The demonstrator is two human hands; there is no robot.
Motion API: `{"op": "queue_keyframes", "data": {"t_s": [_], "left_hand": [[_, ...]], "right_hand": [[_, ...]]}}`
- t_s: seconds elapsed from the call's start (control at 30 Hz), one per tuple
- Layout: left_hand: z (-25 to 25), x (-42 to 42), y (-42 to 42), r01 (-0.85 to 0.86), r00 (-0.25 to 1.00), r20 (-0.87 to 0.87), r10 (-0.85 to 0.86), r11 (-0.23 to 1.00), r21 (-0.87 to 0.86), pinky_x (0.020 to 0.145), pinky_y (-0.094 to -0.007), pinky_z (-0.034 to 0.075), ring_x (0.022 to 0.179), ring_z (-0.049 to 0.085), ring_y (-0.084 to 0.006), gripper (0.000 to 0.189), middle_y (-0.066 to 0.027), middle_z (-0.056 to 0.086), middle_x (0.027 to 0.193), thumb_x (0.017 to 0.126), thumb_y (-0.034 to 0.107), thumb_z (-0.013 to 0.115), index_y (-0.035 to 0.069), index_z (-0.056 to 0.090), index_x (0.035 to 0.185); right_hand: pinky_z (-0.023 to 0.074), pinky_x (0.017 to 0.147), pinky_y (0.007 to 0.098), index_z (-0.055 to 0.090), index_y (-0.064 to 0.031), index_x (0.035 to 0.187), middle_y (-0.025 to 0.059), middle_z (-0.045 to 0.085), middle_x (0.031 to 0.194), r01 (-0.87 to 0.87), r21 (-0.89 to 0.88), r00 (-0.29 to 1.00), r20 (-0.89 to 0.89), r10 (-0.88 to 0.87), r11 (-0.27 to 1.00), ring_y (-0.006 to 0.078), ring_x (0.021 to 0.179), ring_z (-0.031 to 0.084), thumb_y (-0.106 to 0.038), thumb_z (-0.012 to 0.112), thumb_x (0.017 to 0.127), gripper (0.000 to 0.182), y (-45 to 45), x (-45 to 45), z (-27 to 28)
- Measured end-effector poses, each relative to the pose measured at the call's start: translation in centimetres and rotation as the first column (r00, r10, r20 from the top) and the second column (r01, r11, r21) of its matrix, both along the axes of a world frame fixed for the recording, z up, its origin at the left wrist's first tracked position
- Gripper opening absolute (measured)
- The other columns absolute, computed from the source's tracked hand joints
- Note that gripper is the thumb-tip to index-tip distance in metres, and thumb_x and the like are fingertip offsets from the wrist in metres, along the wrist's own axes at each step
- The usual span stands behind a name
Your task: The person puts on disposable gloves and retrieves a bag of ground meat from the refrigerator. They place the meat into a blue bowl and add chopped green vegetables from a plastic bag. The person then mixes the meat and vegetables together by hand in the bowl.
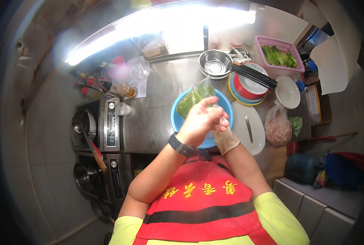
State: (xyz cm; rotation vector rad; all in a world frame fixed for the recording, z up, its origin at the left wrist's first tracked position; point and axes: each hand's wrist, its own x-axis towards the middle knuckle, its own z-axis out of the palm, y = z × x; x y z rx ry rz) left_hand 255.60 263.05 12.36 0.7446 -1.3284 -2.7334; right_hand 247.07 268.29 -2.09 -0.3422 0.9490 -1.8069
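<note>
My left hand [204, 120], bare with a dark watch [181, 146] at the wrist, is over a blue plastic basin [173, 118]. Its thumb and fingers are partly curled close to the fingers of my right hand [226, 139], which wears a thin translucent glove. My left hand covers most of the right hand's fingers, so what either one grips is unclear. In the basin, a clear plastic bag [194, 98] of chopped green vegetables leans up, its twisted top pointing away from me.
To the right are a white oval plate [258, 141] with a metal utensil [248, 129], stacked plates [246, 84] under black chopsticks [255, 75], a bag of minced meat [278, 130] and a pink basket [301, 66] of lettuce. Steel bowls [215, 62] stand behind. Induction cookers [111, 125] are left.
</note>
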Motion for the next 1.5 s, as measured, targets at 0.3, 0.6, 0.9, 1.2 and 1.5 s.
{"op": "queue_keyframes", "data": {"t_s": [0.3,0.6,0.9,1.2,1.5], "left_hand": [[-3.7,3.3,-5.4,0.122,0.977,0.126,-0.173,0.932,0.34,0.034,-0.017,0.03,0.043,0.042,-0.0023,0.014,0.0026,0.055,0.064,0.095,0.018,0.06,0.005,0.059,0.095],[-6.4,4.5,-6.4,-0.195,0.966,0.086,0.244,0.905,-0.379,0.069,-0.0205,0.041,0.08,0.054,-0.0065,0.014,0.004,0.06,0.085,0.092,0.024,0.065,0.01,0.062,0.088],[-9.5,3.8,-6.9,-0.439,0.885,0.11,0.452,0.89,-0.127,0.058,-0.0306,0.055,0.068,0.063,-0.0152,0.023,-0.0046,0.063,0.085,0.094,0.027,0.063,0.008,0.055,0.102],[-11.0,4.0,-8.0,-0.611,0.741,0.061,0.668,0.71,-0.352,0.045,-0.0269,0.049,0.06,0.057,-0.011,0.022,-0.003,0.06,0.081,0.097,0.027,0.059,0.006,0.053,0.102],[-9.0,4.7,-6.1,-0.618,0.707,0.006,0.708,0.621,-0.483,0.042,-0.0208,0.044,0.059,0.052,-0.0056,0.023,0.0009,0.055,0.076,0.096,0.029,0.059,0.008,0.051,0.101]], "right_hand": [[0.0518,0.086,0.0312,0.057,-0.0052,0.124,0.009,0.066,0.111,0.046,0.0,0.994,0.104,-0.045,0.999,0.0178,0.098,0.063,-0.012,0.058,0.091,0.033,-2.6,-2.1,-1.7],[0.0502,0.09,0.0294,0.057,-0.004,0.128,0.0075,0.064,0.12,-0.067,0.062,0.994,-0.079,0.072,0.996,0.0173,0.106,0.062,-0.021,0.067,0.085,0.047,-0.5,-1.1,1.2],[0.0525,0.086,0.0302,0.055,-0.0038,0.129,0.0089,0.063,0.121,-0.334,-0.012,0.94,0.071,0.334,0.943,0.0186,0.102,0.064,-0.007,0.062,0.084,0.046,-0.5,-1.9,1.1],[0.0557,0.082,0.0327,0.061,-0.0017,0.118,0.0078,0.067,0.11,-0.45,0.039,0.891,-0.043,0.452,0.892,0.0163,0.094,0.066,0.001,0.07,0.077,0.042,-0.7,-4.4,2.1],[0.0514,0.083,0.0307,0.063,-0.0026,0.114,0.0061,0.069,0.105,-0.118,0.456,0.924,-0.276,0.266,0.882,0.0158,0.093,0.064,0.006,0.067,0.075,0.04,1.6,-5.2,1.0]]}}
